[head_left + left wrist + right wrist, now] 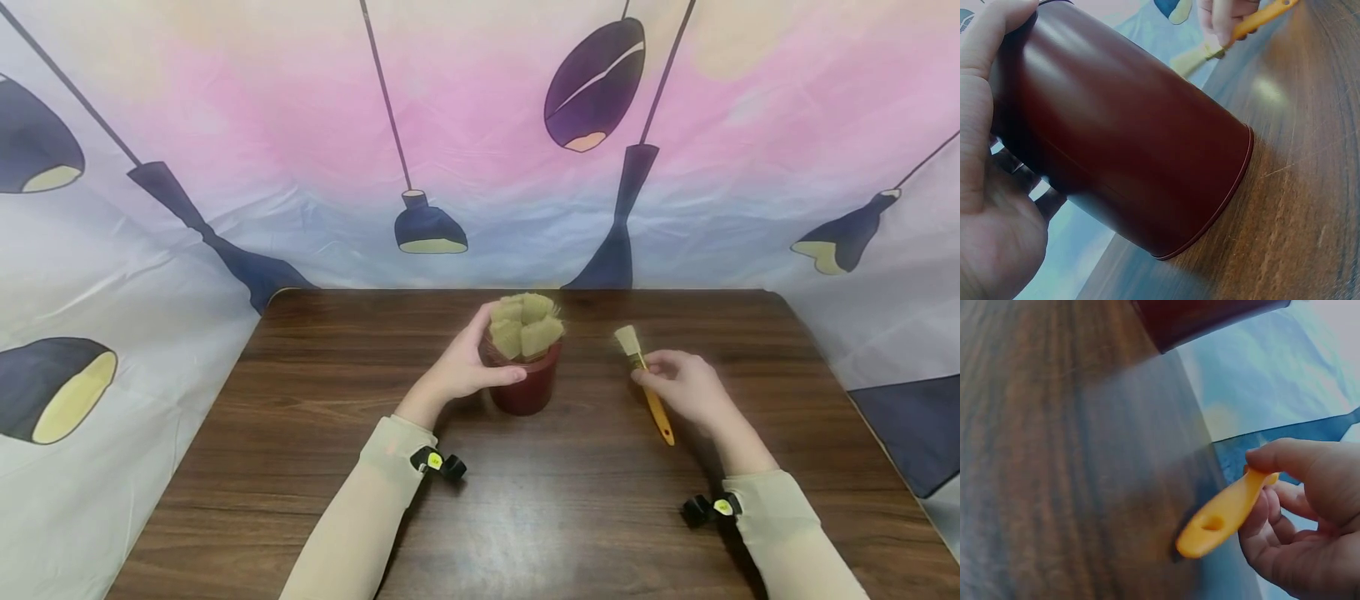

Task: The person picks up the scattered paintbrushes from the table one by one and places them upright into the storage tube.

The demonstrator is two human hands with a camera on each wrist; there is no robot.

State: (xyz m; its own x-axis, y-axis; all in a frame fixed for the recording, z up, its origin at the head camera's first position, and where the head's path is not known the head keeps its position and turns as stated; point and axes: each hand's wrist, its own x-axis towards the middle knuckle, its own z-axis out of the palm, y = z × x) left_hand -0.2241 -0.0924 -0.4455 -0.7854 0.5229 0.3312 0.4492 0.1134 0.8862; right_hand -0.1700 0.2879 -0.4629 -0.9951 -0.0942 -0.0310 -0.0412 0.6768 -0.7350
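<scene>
A dark red cylindrical holder (525, 393) stands on the table, with several pale-bristled brushes (525, 325) packed in it, bristles up. My left hand (474, 362) grips the holder's left side, its thumb across the front near the rim. In the left wrist view the holder's smooth wall (1129, 131) fills the middle. To the right of it, my right hand (686, 387) pinches a paintbrush (657, 410) between thumb and fingers, bristles pointing up and away. The right wrist view shows the brush's orange handle (1219, 519), which has a hole near its end.
Everything rests on a dark wood-grain table (300, 467). A cloth backdrop (315, 125) printed with hanging lamps rises behind the table and along its sides. Each wrist bears a small black camera (453, 467) on a strap.
</scene>
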